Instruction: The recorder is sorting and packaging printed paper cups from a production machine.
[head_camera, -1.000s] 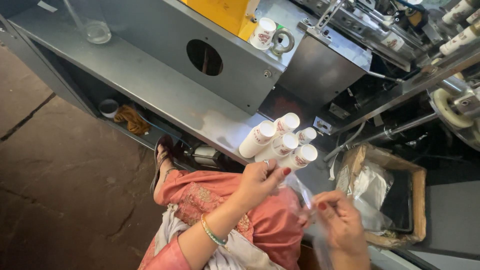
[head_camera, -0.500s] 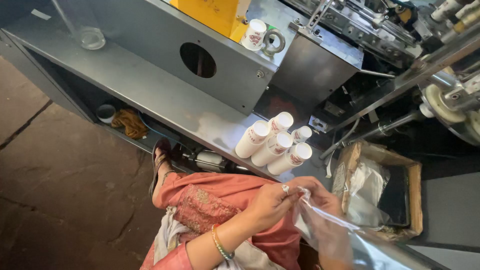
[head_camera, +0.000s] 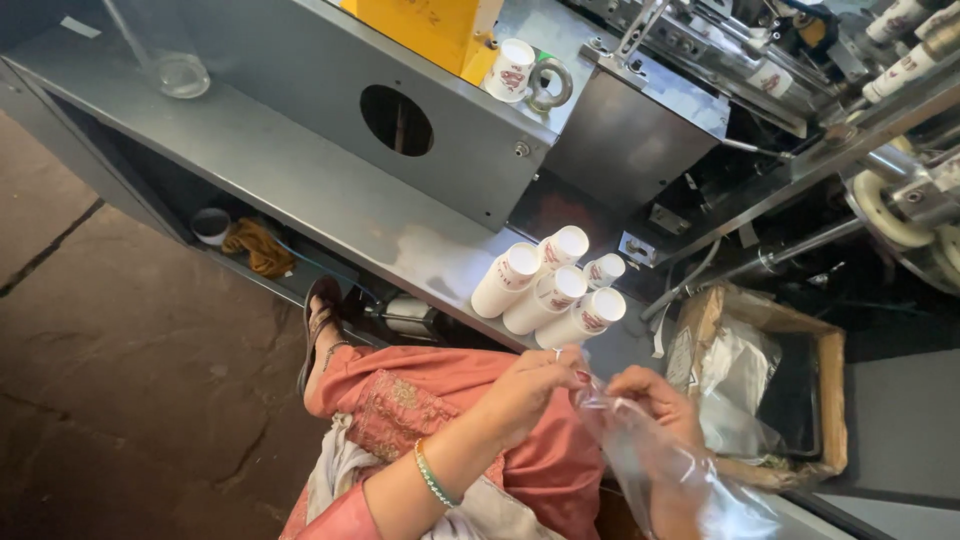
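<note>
A thin, clear plastic bag (head_camera: 650, 460) is held between both hands above the lap in its salmon-pink cloth (head_camera: 440, 400). The left hand (head_camera: 535, 385) is closed in a pinch on the bag's upper edge, and the right hand (head_camera: 655, 400) is likewise closed on that edge just beside it, so that the mouth appears to be in the course of being parted. Nothing can be seen inside the bag, and the opening is judged not yet wide. The stacks of white paper cups with red print (head_camera: 550, 290) lie on their sides on the grey metal shelf (head_camera: 300, 180), near the hands but untouched; none has been bagged as far as can be seen. Open room is found between the hands and the cups, across the shelf's front edge. To the right, the space is narrowed by a shallow brown cardboard box (head_camera: 760, 390) lined with crumpled plastic, and behind the cups by the grey machine panel (head_camera: 630, 140). A single printed cup (head_camera: 510, 68) stands well apart on the machine top.
</note>
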